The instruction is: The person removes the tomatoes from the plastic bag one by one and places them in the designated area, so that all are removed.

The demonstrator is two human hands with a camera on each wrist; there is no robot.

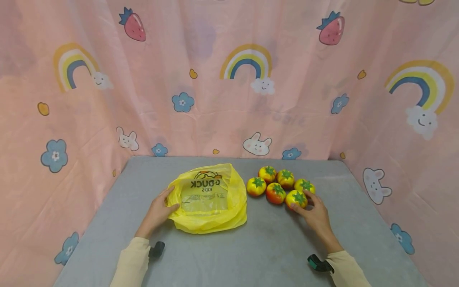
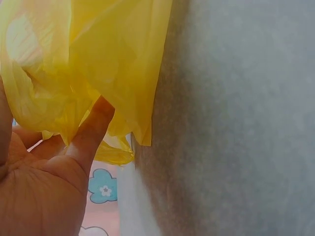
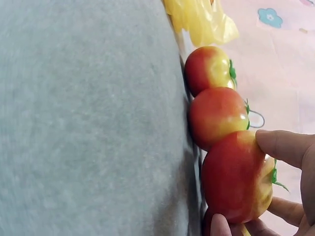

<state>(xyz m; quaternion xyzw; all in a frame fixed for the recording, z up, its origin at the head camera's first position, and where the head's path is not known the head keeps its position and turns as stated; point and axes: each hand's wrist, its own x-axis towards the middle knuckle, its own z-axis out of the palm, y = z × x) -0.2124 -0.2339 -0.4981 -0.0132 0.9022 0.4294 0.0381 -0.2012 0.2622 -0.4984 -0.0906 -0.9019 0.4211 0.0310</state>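
Observation:
A yellow plastic bag (image 1: 234,199) with dark printing lies on the table, its mouth spread wide. My left hand (image 1: 160,209) holds its left edge; in the left wrist view the thumb (image 2: 93,130) presses on the yellow film, and the other fingers are partly hidden. Right of the bag stand several red-and-yellow toy tomatoes with green star-shaped tops. My right hand (image 1: 317,213) grips the nearest right tomato (image 1: 297,198), thumb on one side and fingers on the other. In the right wrist view this tomato (image 3: 234,177) sits at the end of a row, its underside near the table.
The grey tabletop (image 1: 251,259) reaches back to a pink patterned curtain (image 1: 222,119), which also hangs at both sides. Other tomatoes, such as the left one (image 1: 256,186) and the back one (image 1: 267,174), stand close together beside the bag.

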